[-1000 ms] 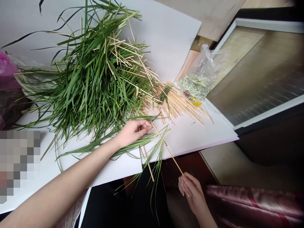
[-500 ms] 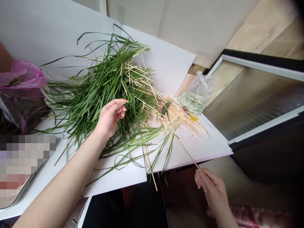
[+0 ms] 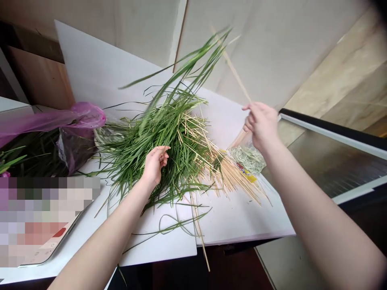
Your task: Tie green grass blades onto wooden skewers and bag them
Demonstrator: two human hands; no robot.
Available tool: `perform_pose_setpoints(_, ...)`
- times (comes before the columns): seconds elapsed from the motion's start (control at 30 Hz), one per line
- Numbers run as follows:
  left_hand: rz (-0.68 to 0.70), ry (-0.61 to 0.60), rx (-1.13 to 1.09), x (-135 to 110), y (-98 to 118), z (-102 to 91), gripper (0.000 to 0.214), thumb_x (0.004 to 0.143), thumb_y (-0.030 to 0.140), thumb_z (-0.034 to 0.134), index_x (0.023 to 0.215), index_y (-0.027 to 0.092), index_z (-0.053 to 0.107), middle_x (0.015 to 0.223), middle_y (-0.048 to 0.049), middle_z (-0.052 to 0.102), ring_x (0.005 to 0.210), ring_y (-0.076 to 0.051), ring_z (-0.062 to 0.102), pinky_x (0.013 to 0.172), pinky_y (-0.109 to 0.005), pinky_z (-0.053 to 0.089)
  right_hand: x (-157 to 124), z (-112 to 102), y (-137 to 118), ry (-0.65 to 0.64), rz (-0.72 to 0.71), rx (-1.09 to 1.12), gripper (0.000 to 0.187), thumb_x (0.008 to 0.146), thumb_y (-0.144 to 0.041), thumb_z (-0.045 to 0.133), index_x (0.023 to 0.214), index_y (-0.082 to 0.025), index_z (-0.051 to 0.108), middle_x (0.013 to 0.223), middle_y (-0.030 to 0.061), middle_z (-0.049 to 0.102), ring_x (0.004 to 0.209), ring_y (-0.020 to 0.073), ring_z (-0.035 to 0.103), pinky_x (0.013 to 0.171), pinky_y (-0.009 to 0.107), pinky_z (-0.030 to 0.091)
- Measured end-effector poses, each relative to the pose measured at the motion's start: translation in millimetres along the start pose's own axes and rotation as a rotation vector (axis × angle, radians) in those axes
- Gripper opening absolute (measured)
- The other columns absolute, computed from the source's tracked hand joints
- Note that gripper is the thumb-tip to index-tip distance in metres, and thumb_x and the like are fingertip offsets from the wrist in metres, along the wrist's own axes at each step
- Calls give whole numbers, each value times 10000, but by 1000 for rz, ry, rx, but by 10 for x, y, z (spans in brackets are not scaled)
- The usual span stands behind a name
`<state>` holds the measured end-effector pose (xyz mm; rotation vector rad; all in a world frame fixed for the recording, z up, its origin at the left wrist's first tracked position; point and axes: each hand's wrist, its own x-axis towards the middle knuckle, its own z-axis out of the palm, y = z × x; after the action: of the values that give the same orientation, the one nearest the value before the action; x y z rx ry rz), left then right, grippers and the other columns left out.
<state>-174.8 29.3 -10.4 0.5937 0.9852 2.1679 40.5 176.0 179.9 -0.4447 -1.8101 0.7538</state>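
Observation:
My right hand (image 3: 264, 125), raised at the right, grips the lower end of a thin bamboo skewer (image 3: 237, 74). From the skewer's far end, blurred by motion, a bunch of garlic chives (image 3: 199, 60) trails to the left above the table. A big heap of garlic chives (image 3: 136, 155) covers the middle of the table. In front of this heap is my left hand (image 3: 155, 163), its thumb and forefinger together and the other fingers curled; nothing shows in it. A spread of loose bamboo skewers (image 3: 236, 179) lies right of the heap, some of them on top of the chives.
A pink plastic bag (image 3: 87, 114) with more greens stands at the left. Near it lies a phone (image 3: 45, 249), its screen mostly blurred out. A clear bag of pale green strips (image 3: 249, 159) sits at the back right. White boards (image 3: 111, 60) rise behind the table.
My right hand has swung up from below the table's front edge, lifting the skewer and chives above the heap. The view has shifted; my left hand keeps its place by the heap.

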Motion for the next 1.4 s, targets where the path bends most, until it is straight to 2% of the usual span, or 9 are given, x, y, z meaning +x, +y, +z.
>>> perform_pose_setpoints(0.1,-35,2,1,7,-47,-35,217,668,270,692,852,156,707,605,49,547,481,-50,428,458,-168,307,401,327,367,-73,57,-330,133,997,-163,493,1086,-116,580,615,-92,487,427,78,405,470,214,398)
perform_pose_setpoints(0.17,-66,5,16,8,-77,-53,225,676,284,686,860,156,709,613,47,550,479,-47,420,458,-166,296,428,450,594,-129,25,-389,345,875,-123,677,1195,-131,550,818,-18,605,523,108,502,560,281,484)
perform_pose_setpoints(0.33,-83,-25,39,-4,-112,-74,245,694,311,684,874,146,707,623,39,551,485,-52,419,462,-170,281,-99,484,1071,-238,-78,-555,513,797,-82,665,1288,-138,528,1121,117,584,665,183,576,808,429,520)
perform_pose_setpoints(0.5,-109,-59,85,-29,-164,-65,267,692,347,687,858,138,699,611,30,563,477,-62,417,460,-181,279,-864,282,1468,-327,-106,-710,283,864,-148,560,1140,-189,613,1056,98,629,815,260,617,845,426,508)
perform_pose_setpoints(0.67,-95,-70,128,-24,-239,-63,283,682,369,654,841,138,691,607,30,572,473,-70,419,457,-195,271,-1434,-164,1870,-126,12,-930,290,1044,-255,309,1123,-152,569,1094,155,610,1015,300,588,917,458,477)
perform_pose_setpoints(0.83,-77,-92,154,-46,-250,-42,277,676,359,631,840,142,683,606,32,574,478,-76,422,470,-206,269,-1861,-525,2235,-223,278,-1191,115,992,-266,633,1019,-157,653,1015,61,662,957,251,638,868,427,512)
perform_pose_setpoints(1.0,-62,-106,178,-67,-235,-17,274,665,345,610,835,140,676,603,29,571,489,-83,424,481,-214,274,-1954,-619,2346,-351,441,-1354,114,1008,-258,648,1053,-160,685,1093,67,684,1057,259,637,933,459,512)
perform_pose_setpoints(1.13,-52,-111,196,-65,-233,-18,284,668,345,595,843,136,676,605,27,569,495,-86,423,482,-216,276,-1779,-672,2316,-444,507,-1381,161,1022,-299,637,981,-154,690,985,47,704,900,219,683,840,412,561)
perform_pose_setpoints(1.4,-34,-117,220,-61,-248,-16,265,694,339,588,848,140,670,611,27,566,492,-83,420,477,-212,276,-1693,-914,2164,-561,431,-1257,337,1043,-392,563,814,-164,660,784,11,678,768,201,664,743,352,518)
